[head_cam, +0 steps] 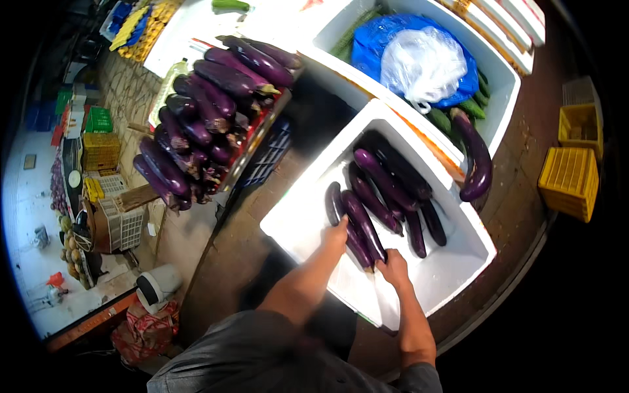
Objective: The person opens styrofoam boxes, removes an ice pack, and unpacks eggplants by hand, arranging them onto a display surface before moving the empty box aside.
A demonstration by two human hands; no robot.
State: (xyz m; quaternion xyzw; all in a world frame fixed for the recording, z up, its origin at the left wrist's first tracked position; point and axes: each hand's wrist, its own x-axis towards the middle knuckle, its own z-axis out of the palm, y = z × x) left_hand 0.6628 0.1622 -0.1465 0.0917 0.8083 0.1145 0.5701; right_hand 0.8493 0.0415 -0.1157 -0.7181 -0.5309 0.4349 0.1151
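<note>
A white foam box (304,206) with several eggplants (385,172) in it is in front of me. Inside it, my left hand (337,236) is closed around the side of a long eggplant (355,238). My right hand (393,267) grips the stem end of the eggplant beside it (364,221). Those two eggplants lie side by side, slanting down toward my right hand. To the upper left, a large pile of eggplants (216,98) rests on a crate. One curved eggplant (475,157) hangs over the corner of the cucumber box.
Beyond the box stands a larger foam box (508,105) with cucumbers, a blue bag (368,44) and a clear plastic bag (425,64). Yellow crates (570,179) stand on the floor at right. A white bucket (164,282) sits at lower left.
</note>
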